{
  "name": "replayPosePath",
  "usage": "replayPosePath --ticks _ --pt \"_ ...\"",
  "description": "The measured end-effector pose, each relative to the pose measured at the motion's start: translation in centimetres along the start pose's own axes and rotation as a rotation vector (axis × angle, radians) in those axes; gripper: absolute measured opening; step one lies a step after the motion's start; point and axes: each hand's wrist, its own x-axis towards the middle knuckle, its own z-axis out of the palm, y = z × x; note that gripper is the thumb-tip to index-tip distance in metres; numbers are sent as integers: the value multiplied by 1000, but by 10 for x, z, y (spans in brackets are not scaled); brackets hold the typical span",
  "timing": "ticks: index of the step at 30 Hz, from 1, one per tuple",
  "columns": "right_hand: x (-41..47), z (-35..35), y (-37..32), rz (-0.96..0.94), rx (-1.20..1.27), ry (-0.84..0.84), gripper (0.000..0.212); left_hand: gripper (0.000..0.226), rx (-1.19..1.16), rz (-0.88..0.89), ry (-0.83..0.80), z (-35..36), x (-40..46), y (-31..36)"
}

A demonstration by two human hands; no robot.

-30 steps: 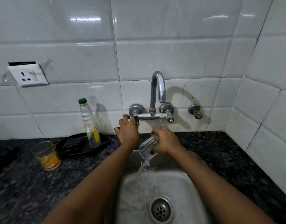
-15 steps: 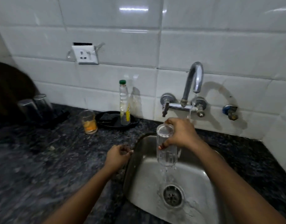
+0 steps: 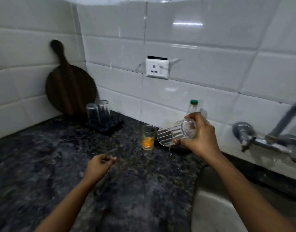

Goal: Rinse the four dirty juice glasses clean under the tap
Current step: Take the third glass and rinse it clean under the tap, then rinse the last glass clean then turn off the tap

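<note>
**Wet glass out over the desk**

Your right hand (image 3: 200, 139) has its fingers wrapped around the ribbed glass (image 3: 173, 134), tipped sideways and dripping. Just past its mouth sits the dirty glass (image 3: 148, 137). Your left hand (image 3: 98, 167) hangs loosely curled, holding nothing.

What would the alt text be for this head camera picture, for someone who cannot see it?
A person's right hand holds a dripping ribbed glass sideways over a dark stone counter, beside a glass with orange juice dregs. The left hand hovers loosely curled, and two upturned glasses stand on a rack by a wooden board.
</note>
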Motion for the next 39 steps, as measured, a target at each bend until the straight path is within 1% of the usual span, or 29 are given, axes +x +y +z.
replayPosePath --ticks 3,4,6,8,9,11,16,19,22,24,26,31,34,37,39 --pt "34 57 -41 -14 87 -32 67 21 49 -25 108 -39 49 -44" --pt "45 76 -50 -18 100 -35 68 26 99 -19 151 -46 62 -57" --pt "73 122 -70 -16 107 -45 70 46 220 -7 219 -55 92 -82" --pt "98 162 -87 -5 123 -75 71 69 320 64 234 -54 117 -95" --pt "107 179 -92 2 135 -91 70 76 363 109 222 -51 126 -100" --pt "128 213 -102 10 131 -118 70 81 421 170 194 -50 144 -112" --pt "173 271 -108 38 72 -195 72 81 529 212 147 -43 155 -126" --pt "196 299 -102 55 11 -246 75 85 525 209 151 -38 156 -127" --pt "218 322 -96 88 -41 -280 77 78 543 194 146 -37 160 -128" --pt "229 333 -94 104 -71 -303 77 66 559 183 143 -37 161 -128" --pt "236 341 -92 112 -92 -316 78 61 562 179 142 -36 161 -128" --pt "253 354 -90 101 -150 -339 88 66 592 161 140 -37 161 -129" --pt "259 356 -92 103 -156 -378 95 62 587 154 135 -37 161 -129" --pt "260 361 -93 79 -174 -390 89 60 574 152 122 -35 162 -129" --pt "259 365 -92 47 -199 -371 79 66 567 154 126 -35 162 -129"
